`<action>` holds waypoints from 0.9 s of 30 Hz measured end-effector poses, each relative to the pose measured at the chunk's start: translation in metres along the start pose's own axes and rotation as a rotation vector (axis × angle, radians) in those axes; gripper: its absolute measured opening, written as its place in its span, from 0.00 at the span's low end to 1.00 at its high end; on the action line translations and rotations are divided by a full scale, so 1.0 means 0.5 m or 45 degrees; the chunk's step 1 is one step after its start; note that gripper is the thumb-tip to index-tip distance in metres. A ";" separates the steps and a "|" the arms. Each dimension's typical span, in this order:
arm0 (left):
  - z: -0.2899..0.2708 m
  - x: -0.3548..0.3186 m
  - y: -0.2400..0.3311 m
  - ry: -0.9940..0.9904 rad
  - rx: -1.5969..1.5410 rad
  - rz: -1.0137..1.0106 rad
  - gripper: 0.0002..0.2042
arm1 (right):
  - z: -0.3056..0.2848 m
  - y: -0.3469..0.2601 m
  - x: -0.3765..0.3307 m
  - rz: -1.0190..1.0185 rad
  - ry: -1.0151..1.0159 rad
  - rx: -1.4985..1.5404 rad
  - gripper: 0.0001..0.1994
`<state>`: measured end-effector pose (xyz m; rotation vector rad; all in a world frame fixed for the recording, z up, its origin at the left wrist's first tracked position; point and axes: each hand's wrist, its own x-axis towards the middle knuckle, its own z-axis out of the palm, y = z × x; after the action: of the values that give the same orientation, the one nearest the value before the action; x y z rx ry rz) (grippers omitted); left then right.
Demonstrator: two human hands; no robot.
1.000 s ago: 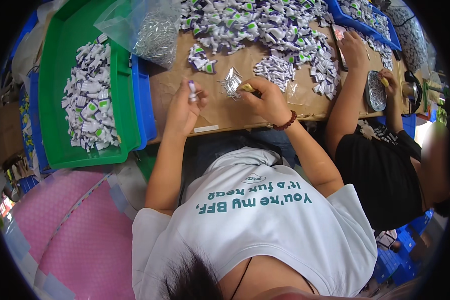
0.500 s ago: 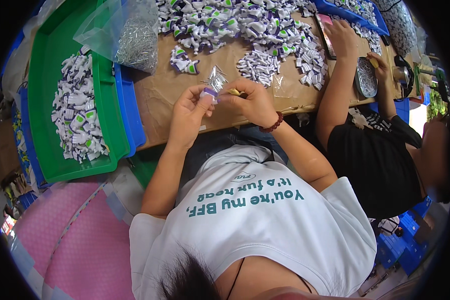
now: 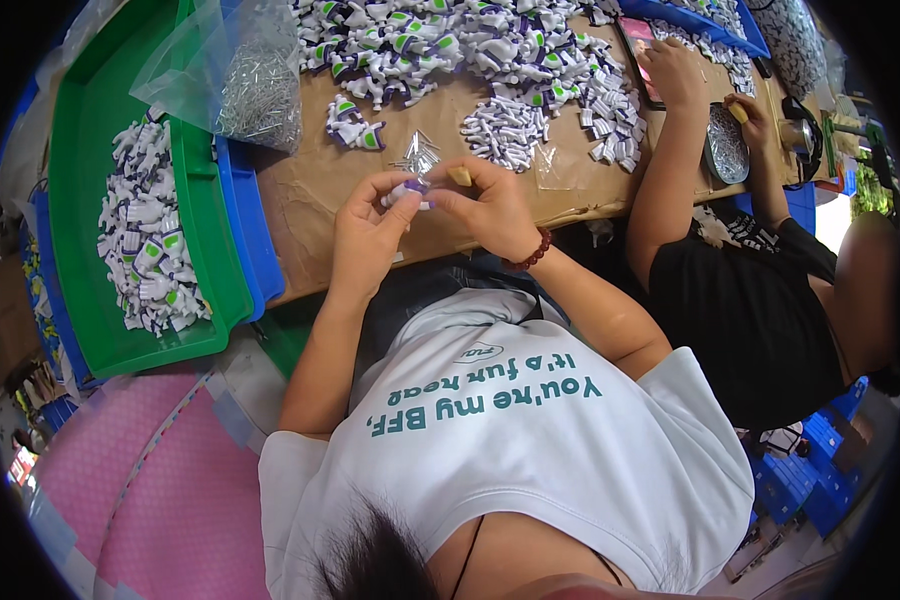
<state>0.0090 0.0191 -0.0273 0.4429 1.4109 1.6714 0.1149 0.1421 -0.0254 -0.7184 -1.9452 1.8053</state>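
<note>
My left hand [image 3: 368, 232] is closed around a small white and purple plastic toy figure part [image 3: 401, 191], in front of my chest at the table edge. My right hand [image 3: 495, 208] meets it from the right, thumb and fingers pinched on the part's near side. A small yellow piece [image 3: 459, 176] shows at my right index finger; whether it is worn or held I cannot tell. Just beyond my fingers lies a little heap of thin metal pins [image 3: 420, 150]. Two joined-looking toy figure parts [image 3: 353, 126] rest to its left, and short white plastic pegs [image 3: 505, 132] are heaped to its right.
A large pile of white, purple and green toy parts [image 3: 420, 45] covers the far table. On the left stand a green tray [image 3: 205, 210] with more parts and a clear bag of pins [image 3: 260, 95]. A co-worker's arm [image 3: 670, 150] reaches over the right side, near a pin dish [image 3: 727, 145].
My right fingers have closed in on the toy part, which is now more covered. The view has shifted slightly. The co-worker's hands have moved little.
</note>
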 end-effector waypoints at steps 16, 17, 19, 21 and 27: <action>0.002 0.008 -0.032 -0.006 -0.228 -0.126 0.12 | -0.172 0.072 -0.001 -0.250 0.149 -1.219 0.08; 0.006 0.007 -0.033 -0.019 -0.213 -0.129 0.12 | -0.167 0.077 0.001 -0.238 0.140 -1.238 0.08; 0.010 0.005 -0.035 -0.027 -0.202 -0.136 0.11 | -0.165 0.085 0.003 -0.250 0.138 -1.228 0.09; 0.009 0.003 -0.036 -0.018 -0.209 -0.145 0.11 | -0.165 0.090 0.004 -0.295 0.151 -1.169 0.09; 0.014 -0.002 -0.037 -0.056 -0.206 -0.226 0.10 | -0.155 0.042 0.003 -0.047 0.151 -0.674 0.09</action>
<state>0.0219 0.0219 -0.0418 0.2539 1.2352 1.6066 0.1624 0.2051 -0.0390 -0.9158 -2.3546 1.1930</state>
